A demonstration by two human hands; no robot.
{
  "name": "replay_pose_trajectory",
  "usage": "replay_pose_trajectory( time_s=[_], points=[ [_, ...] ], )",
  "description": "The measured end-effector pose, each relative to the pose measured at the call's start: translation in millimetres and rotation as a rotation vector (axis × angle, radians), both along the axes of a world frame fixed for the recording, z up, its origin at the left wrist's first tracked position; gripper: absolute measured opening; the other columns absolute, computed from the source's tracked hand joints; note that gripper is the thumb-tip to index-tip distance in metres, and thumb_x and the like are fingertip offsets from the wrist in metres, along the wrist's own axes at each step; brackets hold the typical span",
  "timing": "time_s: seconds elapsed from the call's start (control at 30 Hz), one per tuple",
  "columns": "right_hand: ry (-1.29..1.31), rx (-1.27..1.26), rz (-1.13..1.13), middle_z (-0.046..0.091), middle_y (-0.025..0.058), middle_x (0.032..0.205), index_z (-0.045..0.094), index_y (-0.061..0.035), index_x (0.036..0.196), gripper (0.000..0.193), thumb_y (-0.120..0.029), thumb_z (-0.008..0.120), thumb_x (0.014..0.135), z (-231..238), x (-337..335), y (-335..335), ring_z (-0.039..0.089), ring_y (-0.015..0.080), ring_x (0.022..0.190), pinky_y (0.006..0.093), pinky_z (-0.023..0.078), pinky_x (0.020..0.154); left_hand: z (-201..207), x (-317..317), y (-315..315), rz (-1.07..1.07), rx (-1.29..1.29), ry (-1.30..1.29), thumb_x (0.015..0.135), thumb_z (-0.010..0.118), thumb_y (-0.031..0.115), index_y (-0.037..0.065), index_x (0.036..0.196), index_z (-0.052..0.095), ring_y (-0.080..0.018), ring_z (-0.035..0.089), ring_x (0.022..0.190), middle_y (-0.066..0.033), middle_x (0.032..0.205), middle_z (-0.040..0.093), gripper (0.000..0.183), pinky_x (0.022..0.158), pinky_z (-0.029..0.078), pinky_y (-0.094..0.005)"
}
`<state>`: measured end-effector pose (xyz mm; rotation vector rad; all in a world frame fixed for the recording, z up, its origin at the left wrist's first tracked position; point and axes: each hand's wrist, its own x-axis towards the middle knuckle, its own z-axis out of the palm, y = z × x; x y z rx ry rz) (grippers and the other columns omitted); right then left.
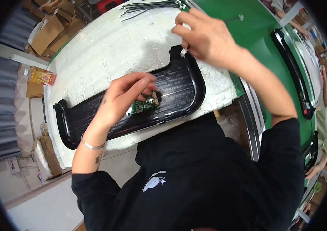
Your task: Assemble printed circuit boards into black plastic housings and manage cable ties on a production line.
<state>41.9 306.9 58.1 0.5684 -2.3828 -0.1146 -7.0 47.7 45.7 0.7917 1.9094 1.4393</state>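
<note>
A long black plastic housing [180, 90] lies tilted across the bench before me. In it sits a green circuit board [142, 106] with a row of pale connectors at its right end. My left hand [123, 92] bends over the board, its fingers curled at the board's upper edge; their tips are partly hidden and slightly blurred. Above the housing's right end, my right hand [205, 36] is raised with its fingers pinched on a thin cable. A white connector [184, 51] hangs below those fingers, apart from the board. A dark lead with a pale plug [241, 17] shows beyond the hand.
Worn white foam sheeting [90, 65] covers the bench. A bundle of black cables [152, 5] lies at its far edge. To the right runs a green work surface [263, 50] with another black housing [294, 73]. Cardboard boxes [52, 34] stand far left; other people work at right.
</note>
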Motion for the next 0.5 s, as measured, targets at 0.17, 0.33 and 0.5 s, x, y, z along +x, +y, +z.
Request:
replay_pose_trajectory(
  time_s=[0.17,0.33,0.5],
  points=[
    [0.044,-0.037,-0.131,0.05,0.0033,0.08,0.055,-0.0063,0.069,0.01,-0.008,0.062,0.062,-24,12,-33,0.053,0.0161,0.08,0.0262,0.051,0.054,-5,1,38,-0.147,0.081,-0.489,0.097,0.051,0.024,0.003,0.107,0.06,-0.0098,0.058,0.08,-0.0043,0.089,0.063,0.025,0.07,0.047,-0.0223],
    [-0.045,-0.106,-0.084,0.05,0.0039,0.08,0.054,-0.0077,0.075,0.018,-0.007,0.063,0.06,-33,15,-36,0.052,0.0178,0.078,0.0251,0.05,0.056,-18,-7,38,-0.079,0.056,-0.478,0.092,0.059,0.023,0.006,0.1,0.061,-0.0079,0.058,0.079,-0.0023,0.088,0.063,0.019,0.067,0.047,-0.0206],
    [-0.434,-0.457,0.192,0.055,0.0072,0.086,0.059,-0.0065,0.088,0.02,-0.006,0.064,0.069,-34,23,-41,0.057,0.0245,0.084,0.0341,0.049,0.067,-26,-16,21,-0.025,0.015,-0.227,0.088,0.064,0.018,0.004,0.09,0.065,-0.0053,0.056,0.071,0.0003,0.078,0.063,0.015,0.062,0.045,-0.0185]
  ],
)
